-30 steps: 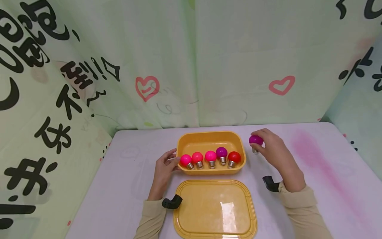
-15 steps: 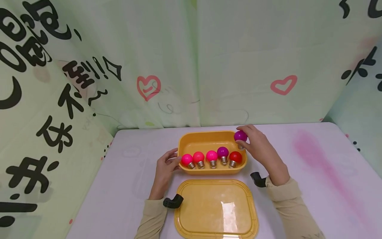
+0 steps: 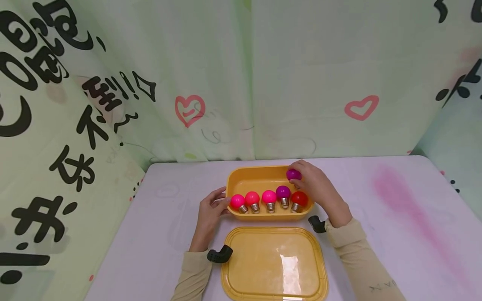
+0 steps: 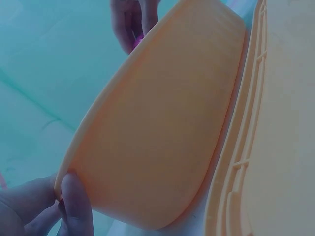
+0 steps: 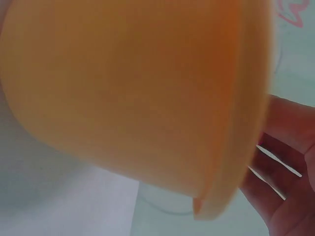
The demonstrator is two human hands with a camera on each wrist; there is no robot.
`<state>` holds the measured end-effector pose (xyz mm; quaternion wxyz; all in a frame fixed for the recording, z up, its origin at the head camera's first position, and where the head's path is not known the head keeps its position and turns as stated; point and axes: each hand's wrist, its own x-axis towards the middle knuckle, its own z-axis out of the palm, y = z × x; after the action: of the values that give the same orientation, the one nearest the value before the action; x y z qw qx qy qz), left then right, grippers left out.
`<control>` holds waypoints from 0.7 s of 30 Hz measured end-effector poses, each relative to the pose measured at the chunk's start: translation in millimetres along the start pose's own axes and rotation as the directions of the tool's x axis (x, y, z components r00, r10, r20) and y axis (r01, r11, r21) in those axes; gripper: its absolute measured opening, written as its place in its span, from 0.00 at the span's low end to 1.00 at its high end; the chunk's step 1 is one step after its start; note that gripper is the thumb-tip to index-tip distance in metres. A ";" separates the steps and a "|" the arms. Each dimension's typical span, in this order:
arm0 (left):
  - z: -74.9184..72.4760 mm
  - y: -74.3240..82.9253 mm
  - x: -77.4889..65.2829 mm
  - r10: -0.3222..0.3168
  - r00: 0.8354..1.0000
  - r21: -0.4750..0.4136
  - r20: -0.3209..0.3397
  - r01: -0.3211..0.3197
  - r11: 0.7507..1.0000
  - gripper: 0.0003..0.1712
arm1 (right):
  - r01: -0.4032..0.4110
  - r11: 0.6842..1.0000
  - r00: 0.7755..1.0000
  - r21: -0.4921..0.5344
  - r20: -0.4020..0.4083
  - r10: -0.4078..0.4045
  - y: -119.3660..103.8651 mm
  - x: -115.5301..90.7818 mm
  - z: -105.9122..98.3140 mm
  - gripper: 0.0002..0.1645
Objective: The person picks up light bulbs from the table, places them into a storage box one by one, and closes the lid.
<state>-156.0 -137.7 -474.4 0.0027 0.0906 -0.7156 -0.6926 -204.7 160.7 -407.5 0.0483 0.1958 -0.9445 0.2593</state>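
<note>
A yellow-orange plastic box (image 3: 244, 177) stands on the table with a row of toy light bulbs in it: pink ones such as the pink bulb (image 3: 269, 196), a purple bulb (image 3: 283, 192) and a red bulb (image 3: 299, 198). At the box's left end my left hand (image 3: 209, 213) pinches the rim between thumb and fingers, as the left wrist view shows up close at the thumb (image 4: 76, 201). My right hand (image 3: 318, 184) pinches another purple bulb (image 3: 293, 174) by its round top, over the box's back right corner. That bulb's metal base is mostly hidden by the thumb.
A matching yellow lid (image 3: 260, 263) lies flat on the table in front of the box. The pale table (image 3: 180, 217) carries a pink smear at the right. Printed cloth (image 3: 286, 75) hangs behind and at both sides. Each wrist bears a black camera mount (image 3: 220, 254).
My right hand has carried the purple bulb leftward from beside the box to over its back right part. My left hand stays at the box's left end.
</note>
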 end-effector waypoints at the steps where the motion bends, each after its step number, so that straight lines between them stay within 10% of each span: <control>1: 0.2 -0.1 0.0 0.004 1.000 -0.002 0.002 -0.004 1.000 0.25 | -0.002 1.000 1.000 -0.006 0.002 0.002 0.2 1.1 1.0 0.21; 21: -1.0 -0.2 -0.3 0.004 1.000 -0.005 0.003 -0.004 1.000 0.24 | 0.055 0.998 0.995 -0.028 0.083 -0.053 9.5 13.7 23.5 0.15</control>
<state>-155.5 -138.7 -474.5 0.0034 0.0881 -0.7142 -0.6944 -220.8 151.5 -429.6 0.0191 0.2310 -0.9438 0.2355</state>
